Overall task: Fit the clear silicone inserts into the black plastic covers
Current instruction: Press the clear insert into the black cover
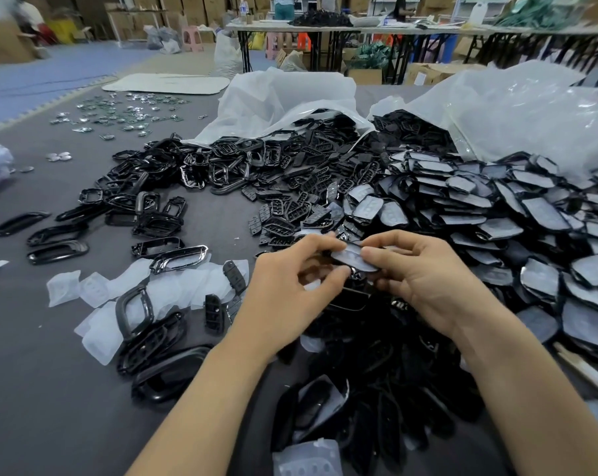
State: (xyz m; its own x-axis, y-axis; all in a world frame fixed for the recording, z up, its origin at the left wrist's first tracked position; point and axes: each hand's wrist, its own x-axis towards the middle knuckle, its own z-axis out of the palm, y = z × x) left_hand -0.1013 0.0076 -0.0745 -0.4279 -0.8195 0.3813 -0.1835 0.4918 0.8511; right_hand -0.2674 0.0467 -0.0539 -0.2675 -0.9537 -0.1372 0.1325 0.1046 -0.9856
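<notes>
Nearest me: one loose clear silicone insert (pixel 307 456) at the lower edge of view, lying against dark frames on the bench (pixel 50 389).

Beyond it both grips meet on one black plastic cover (pixel 359 271), held just above the bench.
- Left grip (pixel 290 290): thumb and forefinger pinch the cover's left end.
- Right grip (pixel 424 280): thumb on top and fingers curled under, pinching the right end.
- A pale held insert (pixel 349 255) lies over the cover's face. My fingers hide its edge, so I cannot tell if it is seated.

Step, as I judge it: seating.
- Steady the cover with the left grip.
- Walk the right thumb round the rim from one end to the other, so the soft silicone does not buckle or trap a bulge.
- Check that the button bumps sit in their openings before release.

Relative to the held cover:
- Spare inserts (pixel 94 286) are to its left.
- Unfilled covers (pixel 290 201) are heaped beyond it.
- The fitted pile (pixel 531 218) is to its right, and I expect this one to go there.
</notes>
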